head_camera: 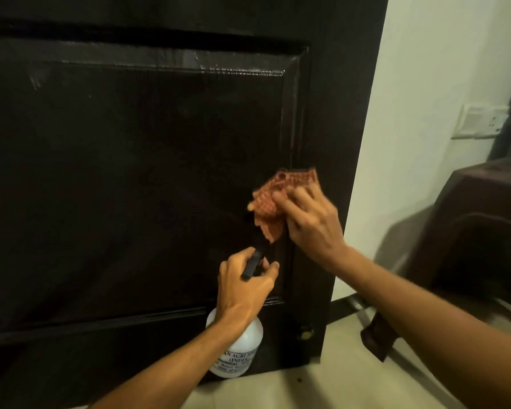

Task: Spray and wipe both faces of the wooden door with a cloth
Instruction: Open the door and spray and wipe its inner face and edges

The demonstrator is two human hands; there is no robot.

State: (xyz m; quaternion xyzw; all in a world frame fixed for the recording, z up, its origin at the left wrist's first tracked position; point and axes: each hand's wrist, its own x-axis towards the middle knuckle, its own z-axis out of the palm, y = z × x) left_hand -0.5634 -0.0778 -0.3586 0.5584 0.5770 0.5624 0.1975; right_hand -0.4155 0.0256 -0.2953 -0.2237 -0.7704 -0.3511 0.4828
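The dark wooden door (130, 172) fills most of what I see, its raised panel framed by a moulded border, with pale wet streaks (219, 67) catching the light along the panel's top edge. The person's right hand (313, 222) has its fingers bent over a bunched red-checked cloth (273, 202) and holds it against the door at the right side of the panel, just where the moulding runs down; a corner of the cloth hangs loose below the fingers. Lower down, the left hand (242, 290) is closed round the neck of a white spray bottle (242, 346), fingers wrapped at the black trigger head (252, 264), whose nozzle points up towards the door just beneath the cloth. The bottle hangs upright below the fist, close in front of the door's lower rail, and it carries a printed label that is partly hidden by the forearm. A small brass fitting (304, 333) sits near the door's bottom right corner. Beyond the door's edge stands a pale wall (425, 84) with a switch plate (481, 121), and a brown plastic chair (484, 231) stands beside it on the light tiled floor (322, 385).
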